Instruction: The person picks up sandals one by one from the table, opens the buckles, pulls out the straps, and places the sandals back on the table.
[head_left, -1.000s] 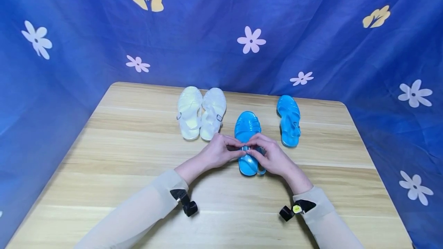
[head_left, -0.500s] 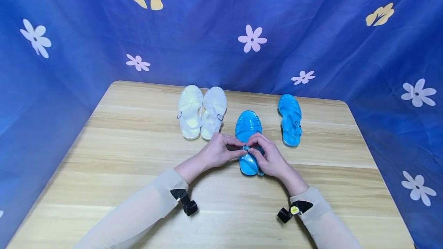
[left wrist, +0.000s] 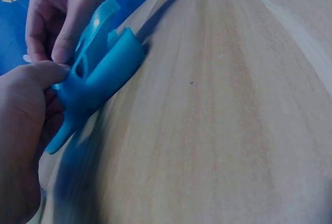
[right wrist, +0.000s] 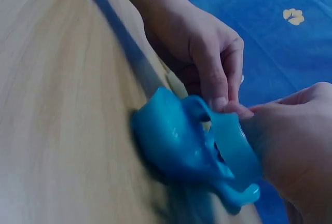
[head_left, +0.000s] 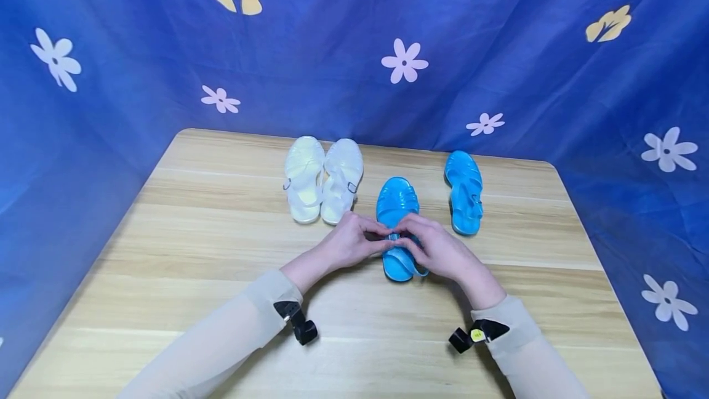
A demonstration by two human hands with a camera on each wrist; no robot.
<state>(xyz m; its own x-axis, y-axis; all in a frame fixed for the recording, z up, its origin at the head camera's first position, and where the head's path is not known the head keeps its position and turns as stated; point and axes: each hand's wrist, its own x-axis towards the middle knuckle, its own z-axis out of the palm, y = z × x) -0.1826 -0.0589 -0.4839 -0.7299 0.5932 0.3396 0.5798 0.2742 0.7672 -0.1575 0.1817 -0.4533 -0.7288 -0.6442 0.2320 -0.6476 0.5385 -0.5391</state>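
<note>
A blue jelly sandal [head_left: 396, 199] stands on the table with its toe pointing away. My left hand [head_left: 346, 242] comes from the left and pinches the strap at the buckle [head_left: 394, 237] between thumb and forefinger. From the other side my right hand [head_left: 440, 248] pinches the same strap, the fingertips of both hands nearly meeting over the sandal. The heel strap [right wrist: 236, 149] bends up beside my right hand in the right wrist view. Fingers hide most of the buckle. In the left wrist view the sandal's heel [left wrist: 119, 60] faces the camera.
A second blue sandal [head_left: 463, 177] lies to the right, farther back. Two white sandals [head_left: 304, 168] stand side by side at the back left. Behind the wooden table [head_left: 194, 214] hangs a blue flowered curtain [head_left: 310, 36].
My right hand shifts a little left, then back to the right, its wrist swinging outward, and the heel strap bulges out more at the right. The left hand and the sandal stay nearly still.
</note>
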